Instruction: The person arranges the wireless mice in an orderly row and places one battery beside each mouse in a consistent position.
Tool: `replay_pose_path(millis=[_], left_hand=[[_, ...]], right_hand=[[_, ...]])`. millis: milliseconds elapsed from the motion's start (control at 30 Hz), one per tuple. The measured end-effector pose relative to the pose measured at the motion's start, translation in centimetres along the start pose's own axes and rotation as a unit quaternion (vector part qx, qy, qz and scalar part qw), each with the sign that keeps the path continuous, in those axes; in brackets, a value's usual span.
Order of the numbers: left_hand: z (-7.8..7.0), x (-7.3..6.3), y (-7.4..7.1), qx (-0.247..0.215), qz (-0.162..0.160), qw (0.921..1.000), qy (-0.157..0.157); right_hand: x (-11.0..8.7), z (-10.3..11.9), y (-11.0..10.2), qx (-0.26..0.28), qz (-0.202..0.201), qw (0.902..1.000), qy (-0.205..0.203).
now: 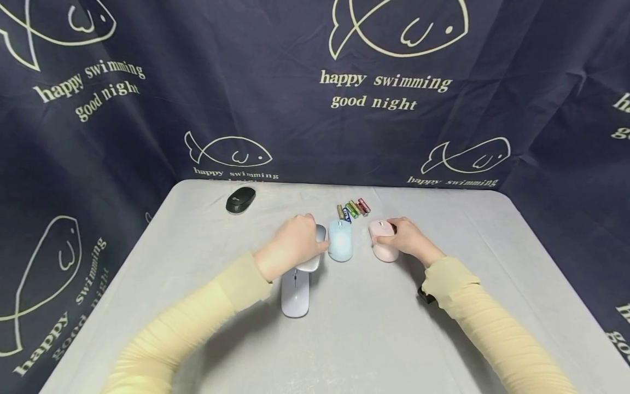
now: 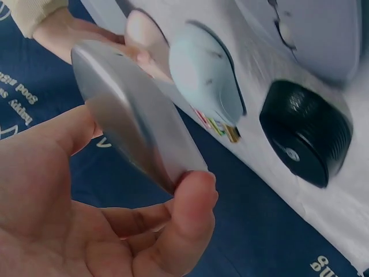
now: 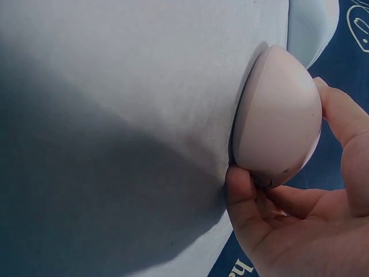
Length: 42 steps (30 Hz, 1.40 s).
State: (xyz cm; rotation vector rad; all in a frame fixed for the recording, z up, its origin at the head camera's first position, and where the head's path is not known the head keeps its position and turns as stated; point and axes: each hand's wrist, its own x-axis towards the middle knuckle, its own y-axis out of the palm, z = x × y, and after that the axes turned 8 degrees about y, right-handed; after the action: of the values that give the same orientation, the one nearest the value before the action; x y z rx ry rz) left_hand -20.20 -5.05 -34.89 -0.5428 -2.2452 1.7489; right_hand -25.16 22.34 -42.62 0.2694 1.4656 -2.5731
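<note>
My left hand holds a silver-grey computer mouse by its sides, thumb on one edge and fingertips on the other. In the left wrist view this mouse is tilted up off the table. In the head view the back of the hand hides part of it. Farther right, my right hand grips a pink mouse that sits on the table, with thumb and fingers on opposite sides. A light blue mouse lies between the two hands. Just below the left hand is a pale lavender mouse, partly overlapped by the silver one.
A black mouse lies near the table's back left corner. Several small coloured batteries are grouped behind the light blue mouse. The pale table is bordered by a dark blue curtain printed with fish.
</note>
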Motion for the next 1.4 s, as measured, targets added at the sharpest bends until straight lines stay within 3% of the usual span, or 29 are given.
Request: replay_pose_path(millis=[333, 700, 933, 1233, 1400], left_hand=[[-1.7, -0.4, 1.4, 0.041, 0.007, 0.9983, 0.039], [-3.0, -0.7, 2.9, 0.054, 0.010, 0.9973, 0.047], [-4.0, -0.5, 4.3, 0.044, 0.027, 0.9980, 0.035], [-4.8, -0.8, 6.0, 0.096, 0.021, 0.9918, 0.082], [-5.1, -0.9, 6.5, 0.094, 0.031, 0.9921, 0.078]], right_hand=[[0.1, -0.1, 0.1, 0.007, 0.002, 1.0000, 0.003], [0.1, -0.1, 0.0, 0.005, -0.002, 1.0000, -0.002], [0.1, -0.2, 0.1, 0.004, 0.002, 1.0000, 0.005], [0.1, -0.1, 0.2, 0.005, -0.001, 1.0000, 0.004], [0.0, 0.0, 0.1, 0.004, 0.002, 1.0000, 0.006]])
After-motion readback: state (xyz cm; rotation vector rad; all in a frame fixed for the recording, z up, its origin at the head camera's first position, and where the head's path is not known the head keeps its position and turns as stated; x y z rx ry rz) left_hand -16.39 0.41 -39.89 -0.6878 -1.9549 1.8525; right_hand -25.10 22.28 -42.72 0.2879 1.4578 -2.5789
